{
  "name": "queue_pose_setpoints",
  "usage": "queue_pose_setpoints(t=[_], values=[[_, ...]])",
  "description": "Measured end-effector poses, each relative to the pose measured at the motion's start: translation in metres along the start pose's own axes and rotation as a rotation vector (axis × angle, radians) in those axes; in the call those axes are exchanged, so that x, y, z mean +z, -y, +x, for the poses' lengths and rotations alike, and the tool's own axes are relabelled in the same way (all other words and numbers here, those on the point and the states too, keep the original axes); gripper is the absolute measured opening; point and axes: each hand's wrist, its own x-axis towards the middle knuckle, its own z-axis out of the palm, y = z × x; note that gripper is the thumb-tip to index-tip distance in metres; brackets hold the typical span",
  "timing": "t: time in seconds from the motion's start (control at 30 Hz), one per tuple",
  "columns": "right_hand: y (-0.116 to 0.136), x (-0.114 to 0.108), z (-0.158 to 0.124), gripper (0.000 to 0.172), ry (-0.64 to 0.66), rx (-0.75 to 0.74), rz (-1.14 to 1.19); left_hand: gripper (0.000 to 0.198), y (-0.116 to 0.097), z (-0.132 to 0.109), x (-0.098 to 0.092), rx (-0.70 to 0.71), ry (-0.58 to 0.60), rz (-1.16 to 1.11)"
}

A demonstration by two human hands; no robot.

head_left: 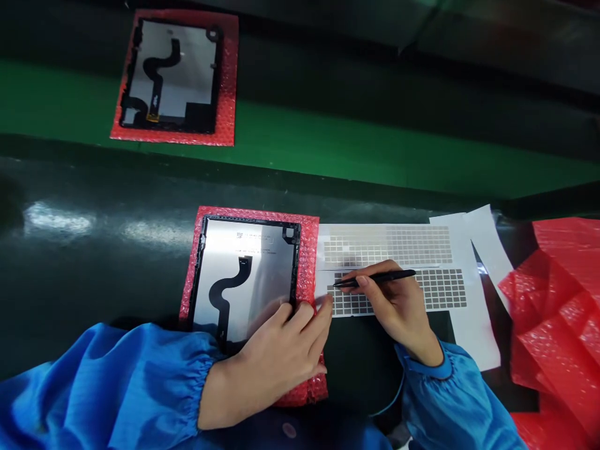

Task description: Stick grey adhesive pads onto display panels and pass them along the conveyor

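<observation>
My right hand [396, 306] pinches slim black tweezers [387, 276], their tip over the left end of a grid sheet of small dark grey stickers [443, 289]. My left hand [281, 350] lies palm down with its fingers stretched out. It rests across the right edge of a silver-backed display panel [267, 284], and its fingertips reach the sticker sheet's left border. The panel has a black frame and a curved black flex cable [225, 287]; its lower part is hidden by my left hand and sleeve. Red bubble wrap [308, 256] lies beneath the panel.
A paler sticker sheet [417, 244] lies just behind the grey one, on white paper [478, 340]. Crumpled red wrap [553, 312] covers the right side. Farther back, a second display panel [192, 75] sits on red bubble wrap [227, 94] over a green strip [300, 144].
</observation>
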Motion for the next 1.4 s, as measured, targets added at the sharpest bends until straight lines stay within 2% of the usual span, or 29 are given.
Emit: queue_pose_setpoints(t=[0.2, 0.33, 0.43, 0.5, 0.6, 0.7, 0.87, 1.17, 1.4], values=[[0.003, 0.0, 0.001, 0.021, 0.006, 0.034, 0.039, 0.076, 0.001, 0.001, -0.003, 0.0, 0.013, -0.016], [0.009, 0.001, 0.006, 0.027, -0.053, 0.097, 0.232, 0.078, 0.002, 0.002, -0.003, -0.004, -0.001, -0.033], [0.015, 0.007, 0.01, 0.028, -0.129, 0.079, 0.291, 0.079, 0.004, 0.002, -0.008, 0.004, -0.003, -0.055], [0.019, 0.016, 0.013, 0.027, -0.179, 0.054, 0.307, 0.075, 0.007, -0.001, -0.015, 0.024, -0.046, -0.075], [0.027, 0.034, 0.02, 0.029, -0.205, 0.053, 0.325, 0.057, 0.013, -0.011, -0.024, 0.022, -0.197, -0.098], [0.034, 0.051, 0.026, 0.028, -0.173, 0.054, 0.357, 0.044, 0.02, -0.023, -0.026, -0.073, -0.285, -0.133], [0.035, 0.061, 0.023, 0.022, -0.065, 0.059, 0.377, 0.044, 0.029, -0.035, -0.014, -0.203, -0.201, -0.118], [0.027, 0.062, 0.018, 0.003, 0.018, 0.024, 0.47, 0.055, 0.029, -0.038, -0.014, -0.218, -0.063, -0.093], [0.024, 0.063, 0.018, 0.005, 0.035, -0.01, 0.453, 0.06, 0.03, -0.039, -0.013, -0.205, -0.059, -0.091]])
